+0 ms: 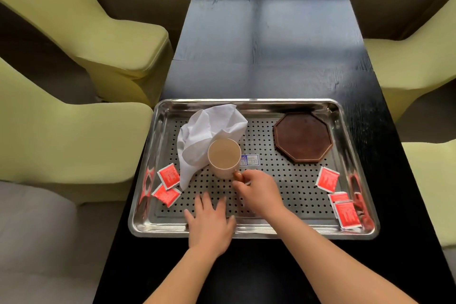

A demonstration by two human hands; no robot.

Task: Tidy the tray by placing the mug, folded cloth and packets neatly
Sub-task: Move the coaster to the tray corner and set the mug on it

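1. Tray (308,232), a shiny steel rectangle with a perforated floor, lies across the near end of a black table (259,57) and holds all the other things.
2. Both bare forearms reach in from the near edge, the right one angled inward towards the middle of the tray.
3. The left hand (209,223) lies palm down over the tray's near rim. Its fingers are straight and spread, with the tips on the perforated floor, and it grasps nothing.
4. The right hand (259,187) is curled, and its fingers and thumb pinch the brown handle (238,175) of the mug.
5. A white cloth (209,128) sits crumpled, not folded, in the far left part of the tray. One corner trails towards the near side.
6. A dark brown octagonal coaster (303,137) rests in the far right part, well apart from the mug.
7. The beige mug (223,158) stands upright, left of the tray's centre. It touches the cloth's near edge, and its handle points towards the person.
8. Two red packets (169,176) lie just beside the cloth near the left rim, one overlapping the other.
9. Three more red packets (348,215) lie loosely along the right side, and the two nearest overlap.
10. A small blue and white label (249,160) is on the floor just right of the mug.
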